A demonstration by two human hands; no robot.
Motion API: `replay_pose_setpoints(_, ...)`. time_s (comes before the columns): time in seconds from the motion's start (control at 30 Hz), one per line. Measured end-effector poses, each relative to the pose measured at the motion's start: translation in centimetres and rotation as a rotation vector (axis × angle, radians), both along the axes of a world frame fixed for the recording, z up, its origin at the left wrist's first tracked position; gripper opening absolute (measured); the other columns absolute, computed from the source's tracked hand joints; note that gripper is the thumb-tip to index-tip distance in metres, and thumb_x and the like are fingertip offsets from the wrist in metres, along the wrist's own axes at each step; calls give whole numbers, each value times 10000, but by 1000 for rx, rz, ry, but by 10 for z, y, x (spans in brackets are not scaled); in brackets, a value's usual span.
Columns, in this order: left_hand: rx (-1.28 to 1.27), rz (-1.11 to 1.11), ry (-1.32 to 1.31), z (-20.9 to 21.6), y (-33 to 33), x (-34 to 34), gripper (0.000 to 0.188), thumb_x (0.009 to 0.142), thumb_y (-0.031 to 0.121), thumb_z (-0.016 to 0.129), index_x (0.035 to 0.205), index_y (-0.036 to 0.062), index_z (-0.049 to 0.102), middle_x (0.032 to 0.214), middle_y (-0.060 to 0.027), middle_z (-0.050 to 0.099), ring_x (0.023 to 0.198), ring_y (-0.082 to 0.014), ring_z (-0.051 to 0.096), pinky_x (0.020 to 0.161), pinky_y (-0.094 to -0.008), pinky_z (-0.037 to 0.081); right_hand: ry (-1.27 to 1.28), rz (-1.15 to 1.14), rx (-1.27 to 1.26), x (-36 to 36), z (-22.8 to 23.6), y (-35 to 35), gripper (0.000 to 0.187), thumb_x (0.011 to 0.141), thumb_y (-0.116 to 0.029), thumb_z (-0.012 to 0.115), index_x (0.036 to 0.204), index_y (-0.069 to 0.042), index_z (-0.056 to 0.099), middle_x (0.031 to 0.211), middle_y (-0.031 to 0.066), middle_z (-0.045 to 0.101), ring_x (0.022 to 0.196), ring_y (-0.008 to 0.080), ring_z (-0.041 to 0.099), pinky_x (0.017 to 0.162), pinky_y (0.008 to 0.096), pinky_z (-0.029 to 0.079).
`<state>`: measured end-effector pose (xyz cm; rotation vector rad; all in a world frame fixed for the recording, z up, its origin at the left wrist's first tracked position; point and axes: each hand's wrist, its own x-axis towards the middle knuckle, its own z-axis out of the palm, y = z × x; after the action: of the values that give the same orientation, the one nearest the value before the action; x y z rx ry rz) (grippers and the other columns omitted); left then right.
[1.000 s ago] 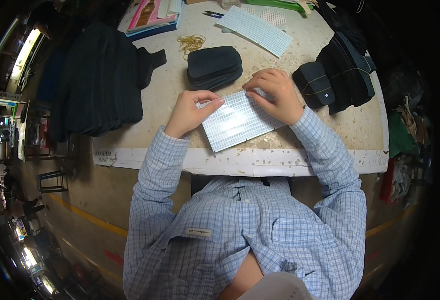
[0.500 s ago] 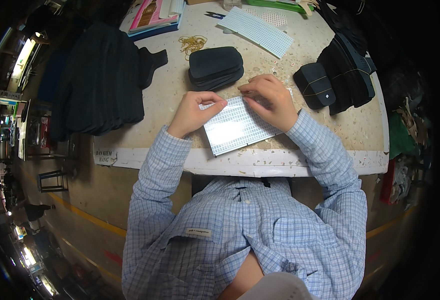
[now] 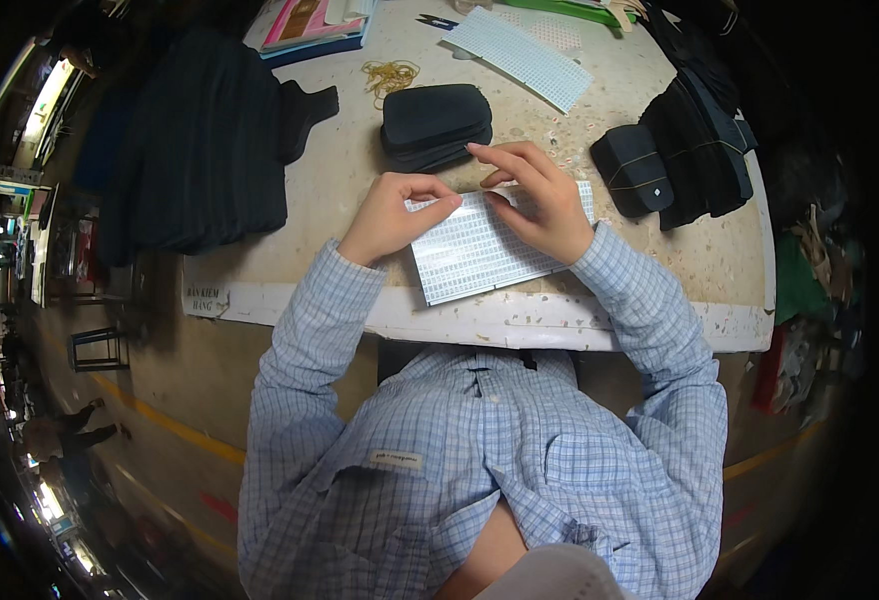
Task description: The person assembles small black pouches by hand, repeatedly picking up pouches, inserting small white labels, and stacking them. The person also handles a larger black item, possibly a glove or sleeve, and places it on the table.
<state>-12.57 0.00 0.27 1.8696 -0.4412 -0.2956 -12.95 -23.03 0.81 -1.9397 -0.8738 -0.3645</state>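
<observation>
A white sheet of small printed stickers (image 3: 480, 255) lies aslant near the table's front edge. At its upper left edge, my left hand (image 3: 392, 212) is closed, thumb and forefinger pinched on the sheet. My right hand (image 3: 542, 205) hovers over the sheet's right part with thumb and forefinger apart. Its forefinger reaches the near side of a stack of dark, rounded fabric pieces (image 3: 438, 112); whether a small sticker sits on that fingertip I cannot make out.
Tall dark fabric stacks (image 3: 210, 150) stand at left. Banded dark bundles (image 3: 632, 170) lie at right. Farther back are yellow rubber bands (image 3: 390, 78), another sticker sheet (image 3: 520, 60), thread snips (image 3: 438, 20) and pink-and-blue folders (image 3: 310, 30). Scraps dot the table (image 3: 290, 250).
My right forefinger has stretched forward to the dark stack, away from the sheet's upper edge. The left hand stays at the sheet. The whole view has shifted slightly.
</observation>
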Motion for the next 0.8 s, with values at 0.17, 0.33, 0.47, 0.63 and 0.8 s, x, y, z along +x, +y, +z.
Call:
replay_pose_setpoints(0.17, -24, -5, 33, 0, 1, 0, 165, 860, 126, 692, 893, -33, 724, 782, -51, 713, 737, -88, 635, 672, -247, 510, 101, 8, 86, -1, -2, 2, 667, 744, 110, 658, 1360, -113, 531, 1131, 113, 536, 868, 185, 692, 808, 282, 569)
replay_pose_setpoints(0.33, 8, -18, 30, 1, 2, -1, 172, 858, 128, 693, 909, -33, 728, 804, -66, 721, 763, -100, 650, 700, -256, 523, 342, 40, 303, 2, -1, 4, 668, 743, 117, 639, 1362, -108, 527, 1192, 117, 510, 931, 203, 680, 837, 297, 574)
replay_pose_setpoints(0.47, -6, -53, -4, 0, 1, -1, 182, 868, 133, 689, 928, -36, 723, 829, -70, 719, 771, -105, 652, 708, -256, 524, 37, 120, 50, -1, -1, 7, 669, 756, 153, 611, 1377, -65, 493, 1328, 147, 446, 1099, 229, 625, 896, 302, 562)
replay_pose_setpoints(0.63, -30, -34, -46, 0, 0, -2, 182, 851, 135, 703, 919, -33, 725, 814, -73, 719, 760, -109, 651, 703, -264, 524, 31, 117, 29, -5, -3, 12, 668, 765, 139, 608, 1373, -115, 500, 1356, 138, 429, 1070, 236, 629, 889, 322, 578)
replay_pose_setpoints(0.8, -33, -57, 34, 2, 1, -2, 169, 848, 125, 703, 910, -31, 722, 808, -65, 714, 759, -97, 640, 687, -259, 517, 325, 109, 230, -6, -4, 12, 668, 788, 117, 586, 1403, -113, 465, 1349, 109, 426, 1078, 204, 610, 875, 286, 564)
